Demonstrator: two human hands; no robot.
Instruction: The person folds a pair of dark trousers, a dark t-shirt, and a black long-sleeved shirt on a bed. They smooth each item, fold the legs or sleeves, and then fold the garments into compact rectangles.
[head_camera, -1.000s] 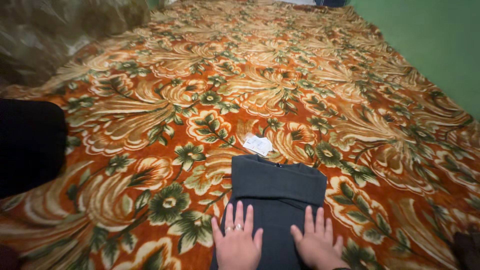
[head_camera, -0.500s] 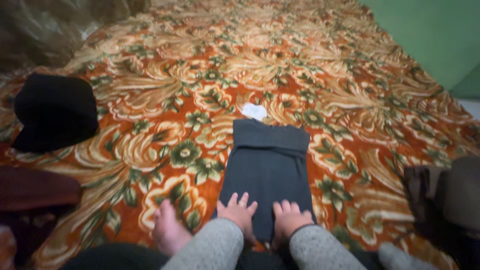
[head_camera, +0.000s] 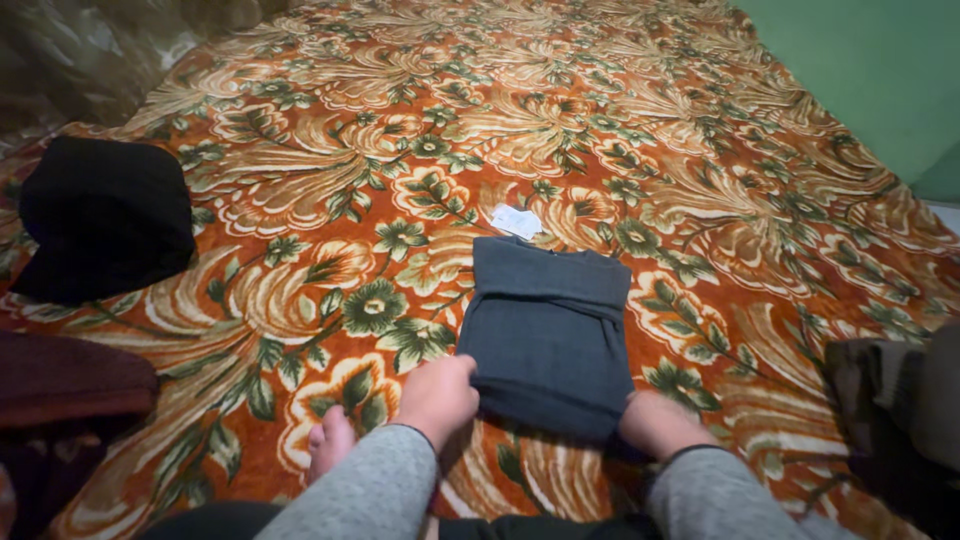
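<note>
two hands grip the near edge of a dark grey garment (head_camera: 548, 335) that lies on the orange floral blanket (head_camera: 560, 130), already folded into a compact rectangle with a band of cloth doubled across its upper part. the left hand (head_camera: 437, 397) has its fingers curled shut on the lower left corner, and the right hand (head_camera: 655, 423) has its fingers tucked under the lower right corner, holding the cloth. judging by the shape, most of the folding is done; perhaps one last fold or a lift remains. a small white tag (head_camera: 517, 220) lies just beyond the collar. a black garment (head_camera: 105, 215) sits well apart at the left, a dark red cloth (head_camera: 70, 378) nearer, and a brownish pile (head_camera: 900, 400) at the right.
</note>
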